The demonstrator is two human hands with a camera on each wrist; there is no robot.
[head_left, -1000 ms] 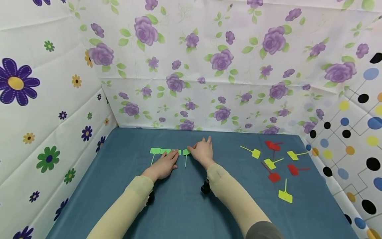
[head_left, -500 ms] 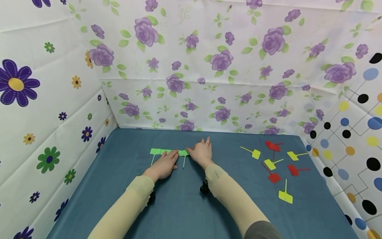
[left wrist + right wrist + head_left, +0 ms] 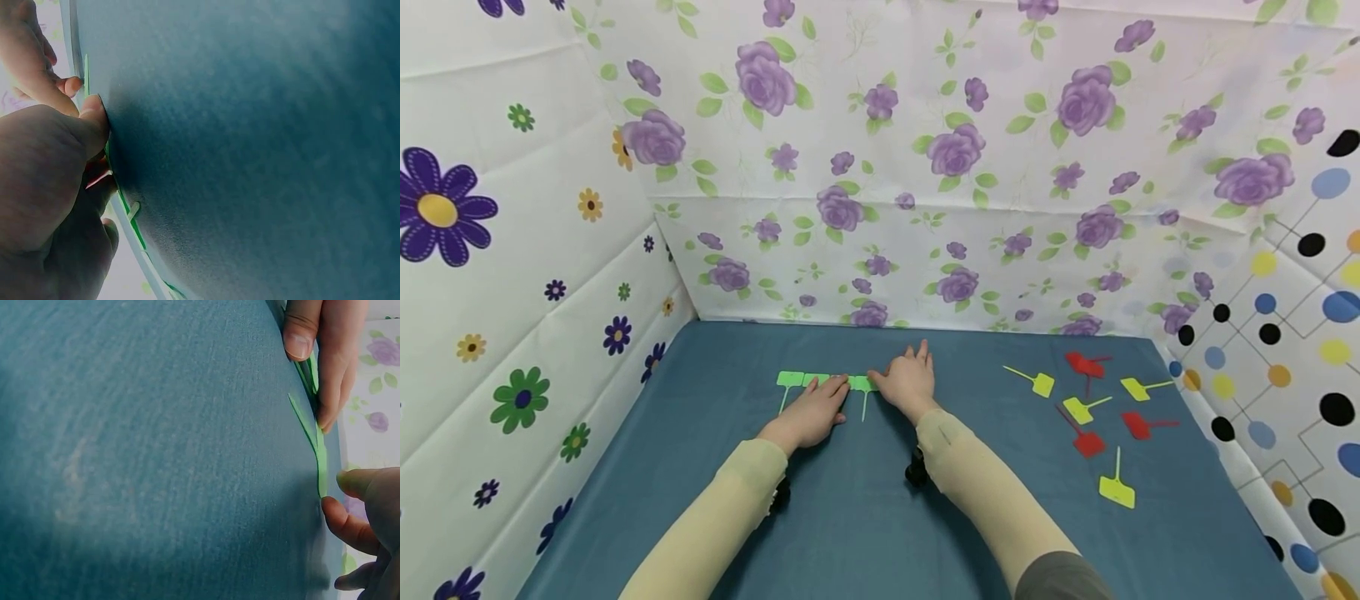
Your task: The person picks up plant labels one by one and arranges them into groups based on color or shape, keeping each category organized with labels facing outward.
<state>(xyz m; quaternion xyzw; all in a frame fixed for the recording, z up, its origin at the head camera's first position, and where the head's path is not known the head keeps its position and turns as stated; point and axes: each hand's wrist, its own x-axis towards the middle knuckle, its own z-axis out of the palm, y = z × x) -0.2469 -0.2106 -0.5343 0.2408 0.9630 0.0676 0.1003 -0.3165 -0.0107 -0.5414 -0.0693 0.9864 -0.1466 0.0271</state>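
Observation:
A row of green T-shaped plastic plant labels (image 3: 791, 379) lies on the blue cloth, heads side by side, stems toward me. My left hand (image 3: 808, 415) rests on the middle of the row, fingers fairly straight, hiding part of several heads. At the row's right end, the last green label (image 3: 863, 384) sits close against its neighbour. My right hand (image 3: 910, 385) is beside that label with a fingertip at its outer edge; its other fingers extend away toward the back. In the right wrist view, that label (image 3: 321, 456) shows between both hands, the right hand (image 3: 378, 519) at its lower end.
To the right lie scattered yellow labels (image 3: 1117, 492) and red labels (image 3: 1089, 444), pointing various ways. Floral cloth (image 3: 955, 150) hangs behind the table; a flower-print sheet (image 3: 520, 333) stands at left and a dotted one (image 3: 1285, 375) at right.
The rightmost green label has slid left under my right hand, closing the small gap to the row. My left hand has stayed in place.

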